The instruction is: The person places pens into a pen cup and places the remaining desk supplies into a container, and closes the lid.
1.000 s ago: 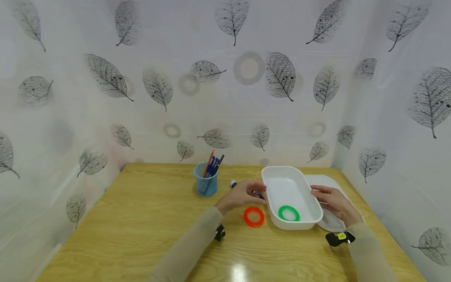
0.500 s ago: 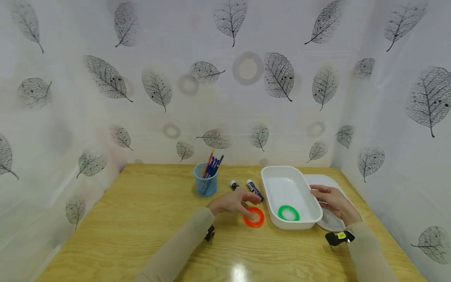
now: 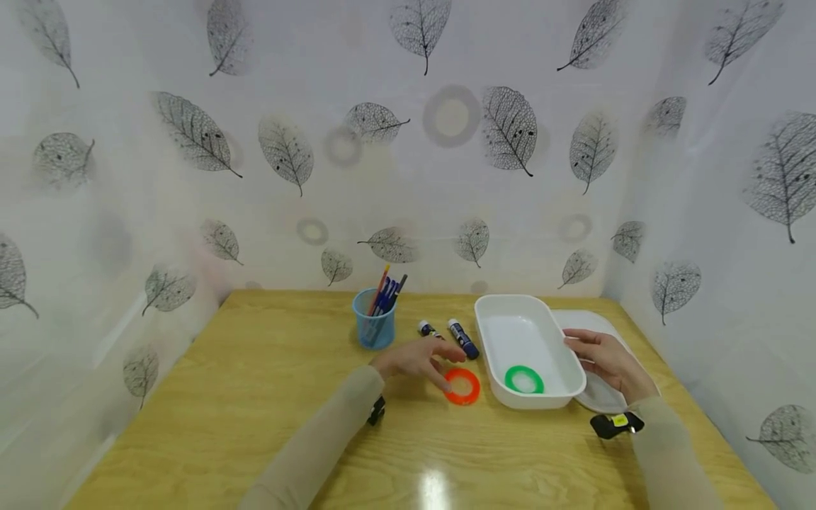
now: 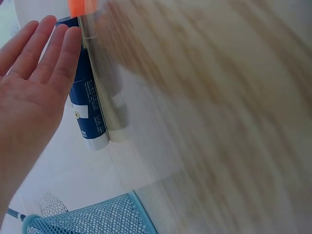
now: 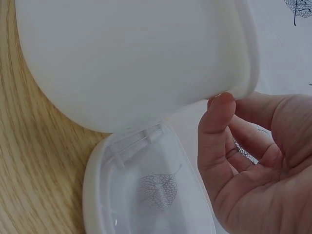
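My left hand [image 3: 411, 360] is held with its fingers extended, the thumb tip right at the left edge of an orange-red roll of tape [image 3: 472, 397] lying on the table. In the left wrist view its straight fingers [image 4: 41, 53] overlap a dark blue glue stick [image 4: 87, 105]. My right hand [image 3: 608, 361] grips the right rim of a white plastic box [image 3: 518, 340]. Seen from the right wrist, a fingertip [image 5: 224, 101] meets the rim, with another finger partly hidden behind. A green roll of tape [image 3: 525, 380] lies inside the box, near its front end.
Behind the left hand lie two glue sticks [image 3: 463, 338]. Further left stands a blue mesh cup [image 3: 374, 327] of pens and pencils. A white lid [image 3: 602, 397] rests beside the box, partly under the right hand. A leaf-patterned curtain [image 3: 408, 177] encloses the table [image 3: 287, 340].
My left hand has moved away from the box's left side, down and left to the orange-red roll, uncovering the glue sticks. My right hand stays at the rim.
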Tool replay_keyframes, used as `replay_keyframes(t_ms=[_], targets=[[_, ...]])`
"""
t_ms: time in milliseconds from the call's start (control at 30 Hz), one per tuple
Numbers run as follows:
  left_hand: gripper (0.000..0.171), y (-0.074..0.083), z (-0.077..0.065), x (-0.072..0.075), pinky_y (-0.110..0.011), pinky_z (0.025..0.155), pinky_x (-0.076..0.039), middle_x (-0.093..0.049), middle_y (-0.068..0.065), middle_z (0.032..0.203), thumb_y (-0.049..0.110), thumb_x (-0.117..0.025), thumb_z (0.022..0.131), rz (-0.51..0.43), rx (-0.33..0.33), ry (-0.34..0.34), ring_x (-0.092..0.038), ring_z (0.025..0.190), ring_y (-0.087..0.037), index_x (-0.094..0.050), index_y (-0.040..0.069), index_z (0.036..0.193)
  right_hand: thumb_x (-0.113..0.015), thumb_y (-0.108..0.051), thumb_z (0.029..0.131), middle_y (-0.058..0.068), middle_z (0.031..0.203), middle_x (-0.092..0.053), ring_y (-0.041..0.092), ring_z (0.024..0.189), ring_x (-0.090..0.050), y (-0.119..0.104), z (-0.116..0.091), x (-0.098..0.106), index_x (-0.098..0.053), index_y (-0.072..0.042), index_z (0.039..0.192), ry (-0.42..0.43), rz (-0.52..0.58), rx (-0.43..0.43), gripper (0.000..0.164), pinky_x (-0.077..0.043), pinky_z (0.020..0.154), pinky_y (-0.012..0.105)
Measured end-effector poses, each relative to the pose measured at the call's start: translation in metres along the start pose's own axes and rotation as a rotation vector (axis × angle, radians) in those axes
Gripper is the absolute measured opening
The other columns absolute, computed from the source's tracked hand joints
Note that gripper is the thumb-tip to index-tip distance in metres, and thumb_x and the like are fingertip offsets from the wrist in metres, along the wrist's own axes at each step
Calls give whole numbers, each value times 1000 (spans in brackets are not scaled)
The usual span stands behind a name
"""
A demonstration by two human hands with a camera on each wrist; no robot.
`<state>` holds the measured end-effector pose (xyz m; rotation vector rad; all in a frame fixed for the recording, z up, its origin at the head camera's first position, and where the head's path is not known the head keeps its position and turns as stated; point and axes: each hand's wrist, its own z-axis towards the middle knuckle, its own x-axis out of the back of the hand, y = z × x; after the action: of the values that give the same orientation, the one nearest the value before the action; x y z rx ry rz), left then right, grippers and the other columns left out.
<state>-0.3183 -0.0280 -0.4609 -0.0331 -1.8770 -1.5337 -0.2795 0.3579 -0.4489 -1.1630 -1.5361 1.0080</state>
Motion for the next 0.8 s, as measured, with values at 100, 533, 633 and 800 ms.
replay_keyframes(t_ms=[100,533,633,800], targets=[[66,2,3,1,-28,89,-44,-52,-6,126,16,-79,70,8,21,-3,-48,114,-19,-49,6,128,-60,-30,87,-4,108,-59,9,89,-60,1,1,2,-34,1,137,1,3,6,64,-51,78,31],[65,5,5,-4,-30,92,-41,-54,1,122,18,-80,69,49,126,-19,-49,110,-16,-51,9,127,-59,-25,89,-4,103,-61,12,88,-60,4,3,-2,-35,3,136,2,36,-4,60,-51,77,32],[67,5,7,-5,-26,91,-41,-55,4,119,19,-81,67,58,131,-25,-49,108,-12,-52,11,126,-59,-25,89,-5,100,-61,12,87,-60,1,1,-2,-35,3,136,9,34,-4,60,-51,76,32],[74,6,10,-6,-26,93,-38,-52,6,120,21,-83,64,109,152,-53,-46,108,-10,-50,14,129,-59,-25,89,-6,100,-60,11,87,-60,-1,2,-1,-35,3,136,7,28,-11,60,-51,77,32]])
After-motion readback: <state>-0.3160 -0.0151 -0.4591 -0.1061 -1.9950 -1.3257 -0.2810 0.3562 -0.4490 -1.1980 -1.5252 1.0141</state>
